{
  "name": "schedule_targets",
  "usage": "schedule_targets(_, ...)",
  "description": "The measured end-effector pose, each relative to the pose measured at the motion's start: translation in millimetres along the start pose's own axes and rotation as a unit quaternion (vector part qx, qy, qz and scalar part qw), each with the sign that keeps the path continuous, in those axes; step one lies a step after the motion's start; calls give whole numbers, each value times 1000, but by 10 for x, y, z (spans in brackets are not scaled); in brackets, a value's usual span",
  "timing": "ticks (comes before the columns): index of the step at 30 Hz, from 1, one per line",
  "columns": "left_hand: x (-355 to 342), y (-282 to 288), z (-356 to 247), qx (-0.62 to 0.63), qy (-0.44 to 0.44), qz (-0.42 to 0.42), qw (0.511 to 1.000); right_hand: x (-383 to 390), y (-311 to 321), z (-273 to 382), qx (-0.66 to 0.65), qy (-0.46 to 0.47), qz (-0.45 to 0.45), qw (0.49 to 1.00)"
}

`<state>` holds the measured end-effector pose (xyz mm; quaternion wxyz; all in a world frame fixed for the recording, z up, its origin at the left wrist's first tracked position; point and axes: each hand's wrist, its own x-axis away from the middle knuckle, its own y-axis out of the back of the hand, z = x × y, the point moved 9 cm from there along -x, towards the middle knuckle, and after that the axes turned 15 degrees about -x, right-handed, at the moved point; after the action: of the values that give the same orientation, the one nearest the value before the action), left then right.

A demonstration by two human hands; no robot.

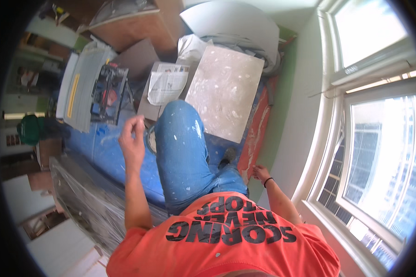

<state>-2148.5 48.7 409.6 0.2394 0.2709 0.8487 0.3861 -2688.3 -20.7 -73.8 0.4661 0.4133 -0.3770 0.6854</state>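
Note:
My left hand [133, 135] is raised in the air left of my bent knee, its fingers curled in toward the thumb. Nothing shows in it. Beside it, a round pale rim [151, 141] peeks out from behind my jeans [178, 157], which are spotted with white. My right hand [262, 173], with a dark band at the wrist, hangs low by my right hip. Its fingers are slightly bent and apart, close to a red strip [252, 143] smeared with white along the wall's foot. No object shows in that hand.
A large speckled beige board [224, 92] lies ahead, with newspaper [168, 85] beside it. A table-like machine [88, 94] stands left on blue floor covering [106, 143]. Clear plastic sheeting [88, 198] lies behind my left arm. An open window [383, 152] is at right.

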Motion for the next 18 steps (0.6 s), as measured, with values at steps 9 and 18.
schedule_targets(9, -985, -2016, 555, 163, 164, 253, 939, -321, -394, 1312, 101, 140, 12, 985)
schedule_targets(18, -457, -3016, 2239, 46, 232, 416, 878, -343, -1804, 4066, 197, 300, 89, 929)
